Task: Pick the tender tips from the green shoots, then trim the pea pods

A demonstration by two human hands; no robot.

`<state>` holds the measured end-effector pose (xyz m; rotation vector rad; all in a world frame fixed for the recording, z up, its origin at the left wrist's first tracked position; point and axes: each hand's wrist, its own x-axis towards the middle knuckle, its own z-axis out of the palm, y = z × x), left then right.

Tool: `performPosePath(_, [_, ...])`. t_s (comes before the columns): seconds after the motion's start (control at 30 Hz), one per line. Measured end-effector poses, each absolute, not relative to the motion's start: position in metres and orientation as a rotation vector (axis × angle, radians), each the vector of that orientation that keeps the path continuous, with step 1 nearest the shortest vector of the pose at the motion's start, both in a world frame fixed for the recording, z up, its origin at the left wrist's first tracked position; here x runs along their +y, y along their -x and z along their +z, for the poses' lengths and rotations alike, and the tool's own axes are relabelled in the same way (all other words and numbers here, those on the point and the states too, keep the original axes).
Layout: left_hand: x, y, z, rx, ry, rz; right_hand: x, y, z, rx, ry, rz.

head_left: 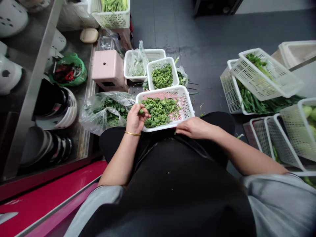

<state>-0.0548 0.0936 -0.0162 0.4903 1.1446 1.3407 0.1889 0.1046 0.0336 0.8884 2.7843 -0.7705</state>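
Note:
A white perforated basket (186, 98) rests by my lap, with chopped green vegetable pieces (160, 112) heaped mostly in its left and middle part. At the basket's left edge, my left hand (137, 119) is closed on a small green vegetable piece (141, 111). My right hand (194, 127) is at the near right rim, its fingers pressed together; what they hold, if anything, is too small to name. Left of the basket lies a clear plastic bag (92, 113) of leafy greens (112, 110).
Beyond stand a smaller basket (175, 70) of greens and another basket (158, 54) with a bagged bunch. A pink stool (107, 65) and a metal shelf (37, 75) with bowls are on the left. Stacked vegetable baskets (268, 79) stand at the right.

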Motion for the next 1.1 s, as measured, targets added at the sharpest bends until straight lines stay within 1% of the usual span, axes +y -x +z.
performPosePath(0.07, [0.093, 0.069, -0.017, 1.1, -0.481, 1.286, 0.116, -0.21, 0.036, 2.573, -0.865, -0.787])
performPosePath(0.17, [0.093, 0.069, -0.016, 1.094, -0.448, 1.176, 0.141, -0.209, 0.024, 2.416, -1.135, -0.602])
performPosePath(0.23, [0.094, 0.061, -0.015, 1.116, -0.419, 1.116, 0.158, -0.191, 0.004, 2.389, -1.29, -0.42])
performPosePath(0.3, [0.096, 0.056, -0.014, 1.147, -0.414, 1.097, 0.17, -0.171, -0.021, 2.397, -1.349, -0.285])
performPosePath(0.37, [0.098, 0.055, -0.014, 1.177, -0.433, 1.107, 0.18, -0.158, -0.043, 2.413, -1.332, -0.258])
performPosePath(0.43, [0.099, 0.056, -0.015, 1.185, -0.467, 1.118, 0.189, -0.155, -0.055, 2.42, -1.319, -0.297])
performPosePath(0.53, [0.101, 0.053, -0.019, 1.177, -0.533, 1.08, 0.196, -0.163, -0.049, 2.467, -1.4, -0.484])
performPosePath(0.67, [0.107, 0.028, -0.031, 1.138, -0.618, 1.012, 0.184, -0.163, -0.017, 2.604, -1.519, -0.973])
performPosePath(0.77, [0.111, 0.012, -0.04, 1.118, -0.661, 1.142, 0.167, -0.151, -0.005, 2.636, -1.494, -1.34])
performPosePath(0.83, [0.112, 0.014, -0.044, 1.12, -0.592, 1.246, 0.159, -0.146, -0.01, 2.553, -1.476, -1.546])
performPosePath(0.87, [0.112, 0.018, -0.045, 1.118, -0.523, 1.268, 0.158, -0.144, -0.016, 2.513, -1.485, -1.543])
performPosePath(0.9, [0.111, 0.025, -0.046, 1.11, -0.447, 1.263, 0.157, -0.142, -0.023, 2.485, -1.492, -1.444])
performPosePath(1.0, [0.105, 0.044, -0.044, 1.055, -0.28, 1.207, 0.158, -0.136, -0.044, 2.391, -1.416, -0.929])
performPosePath(1.03, [0.102, 0.049, -0.042, 1.031, -0.256, 1.192, 0.16, -0.134, -0.048, 2.362, -1.378, -0.825])
performPosePath(1.1, [0.096, 0.054, -0.039, 0.989, -0.251, 1.158, 0.167, -0.133, -0.051, 2.349, -1.354, -0.767])
